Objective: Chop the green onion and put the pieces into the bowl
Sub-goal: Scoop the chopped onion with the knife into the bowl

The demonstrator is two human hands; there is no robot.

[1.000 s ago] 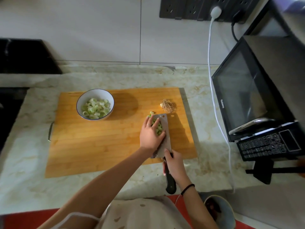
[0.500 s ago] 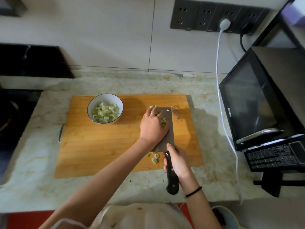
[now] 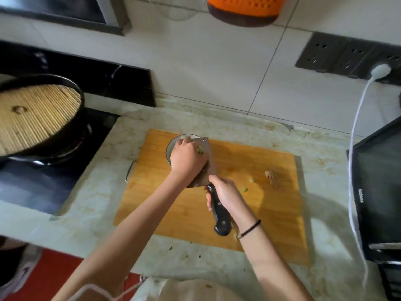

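Observation:
A white bowl [image 3: 171,146] with a dark rim stands at the far left of the wooden cutting board [image 3: 249,205], mostly hidden by my left hand. My right hand [image 3: 225,192] grips the black handle of a cleaver [image 3: 208,153], whose blade is raised over the bowl. My left hand [image 3: 187,158] presses chopped green onion pieces [image 3: 200,150] against the flat of the blade above the bowl. A few loose pieces [image 3: 248,184] lie on the board to the right, near the cut-off root end [image 3: 273,175].
A black pot with a bamboo lid [image 3: 36,118] sits on the stove at the left. A dark microwave [image 3: 377,192] stands at the right, with a white cable [image 3: 355,148] running down from the wall sockets [image 3: 347,55]. An orange basket [image 3: 245,9] hangs above.
Both hands have carried the cleaver with the chopped onion leftward across the board, from beside the root end to over the bowl. A few pieces stayed behind on the board.

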